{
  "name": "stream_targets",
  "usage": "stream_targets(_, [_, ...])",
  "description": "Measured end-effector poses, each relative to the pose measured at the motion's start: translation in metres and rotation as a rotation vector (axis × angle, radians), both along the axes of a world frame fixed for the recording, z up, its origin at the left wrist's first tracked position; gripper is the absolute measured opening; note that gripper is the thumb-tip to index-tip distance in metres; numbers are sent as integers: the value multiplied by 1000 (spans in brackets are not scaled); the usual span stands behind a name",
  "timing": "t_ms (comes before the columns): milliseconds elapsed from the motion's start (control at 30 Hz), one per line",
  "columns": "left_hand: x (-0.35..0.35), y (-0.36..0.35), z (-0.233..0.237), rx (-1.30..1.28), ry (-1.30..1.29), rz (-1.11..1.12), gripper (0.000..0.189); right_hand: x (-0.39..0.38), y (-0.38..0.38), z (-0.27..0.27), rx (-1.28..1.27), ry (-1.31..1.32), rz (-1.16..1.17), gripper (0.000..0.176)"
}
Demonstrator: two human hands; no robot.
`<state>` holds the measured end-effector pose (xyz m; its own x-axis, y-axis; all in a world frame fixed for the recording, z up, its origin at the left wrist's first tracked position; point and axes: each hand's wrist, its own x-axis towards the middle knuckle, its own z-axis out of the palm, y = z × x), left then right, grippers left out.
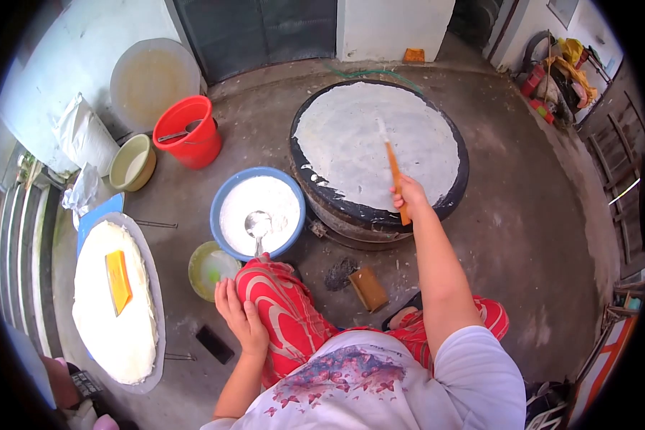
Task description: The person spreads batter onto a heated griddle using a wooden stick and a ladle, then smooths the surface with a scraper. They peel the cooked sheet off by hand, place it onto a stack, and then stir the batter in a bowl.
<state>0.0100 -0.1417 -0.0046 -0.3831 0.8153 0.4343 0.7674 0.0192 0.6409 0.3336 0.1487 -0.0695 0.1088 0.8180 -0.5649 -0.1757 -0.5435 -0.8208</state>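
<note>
My right hand point(408, 197) grips the wooden handle of a long, thin spreader point(394, 168) over a large round black griddle point(453, 204). A thin layer of white batter point(351, 143) covers most of the griddle top. My left hand point(244, 319) rests on my left knee in red patterned trousers, empty, with its fingers a little apart. Just beyond that knee a blue basin point(218, 204) holds white batter and a metal ladle point(257, 226). Next to it is a small green bowl point(197, 271) with cloudy liquid.
A red bucket point(197, 147) and an olive basin point(147, 168) stand back left. At left, a round board point(155, 344) carries a pale stack with a yellow scraper point(119, 279). A phone-like black object point(214, 344) and a brown block point(369, 289) lie on the floor.
</note>
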Motion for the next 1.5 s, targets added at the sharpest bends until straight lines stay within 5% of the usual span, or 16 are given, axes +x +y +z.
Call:
stream_targets(133, [-2, -1, -2, 1, 3, -8, 43, -2, -23, -4, 65, -168, -217, 35])
stream_targets(200, [-3, -3, -5, -8, -9, -15, 42, -5, -41, -9, 155, -590, 178, 35])
stream_targets(267, [-4, -2, -6, -3, -11, -17, 42, -4, -65, 4, 122, -345, 197, 36])
stream_targets(333, [-4, -4, -7, -3, -15, -13, 42, 12, -83, 7, 52, -99, -80, 33])
stream_targets(400, [-4, -5, -8, 9, -18, -8, 42, 35, -100, -1, 137, -104, -224, 33])
stream_targets(800, [-3, -1, -12, 11, -84, -38, 41, 45, -139, 4, 97, -143, -175, 34])
stream_targets(900, [-1, -2, -10, 16, -80, -34, 41, 45, -126, -11, 105, -338, -144, 35])
stream_targets(967, [-2, -2, -12, 13, -67, -26, 41, 45, -121, -24, 347, -1265, 71, 35])
stream_targets(1067, [-3, -3, -12, 8, -61, -16, 42, 23, -128, 3, 196, -1211, 155, 35])
stream_targets(1133, [-2, -2, -12, 12, -71, -19, 41, 33, -131, -32, 330, -1281, 104, 33])
stream_targets(1200, [-2, -2, -12, 3, -39, -7, 41, 45, -134, -51, 342, -783, -24, 35])
stream_targets(1233, [-2, -2, -12, 3, -39, -7, 41, 41, -147, 2, 60, -162, -180, 32])
stream_targets(1267, [-3, -2, -13, 9, -58, -13, 41, 48, -149, 3, 26, 21, -268, 32])
stream_targets(1367, [-3, -3, -14, 12, -75, -19, 42, 55, -154, 1, 30, 90, -335, 35])
stream_targets(1433, [-4, -4, -14, 11, -76, -20, 42, 47, -156, -14, 199, -478, -263, 34])
stream_targets(1500, [-4, -4, -14, 15, -66, -17, 42, 44, -168, -10, 147, -314, -148, 33])
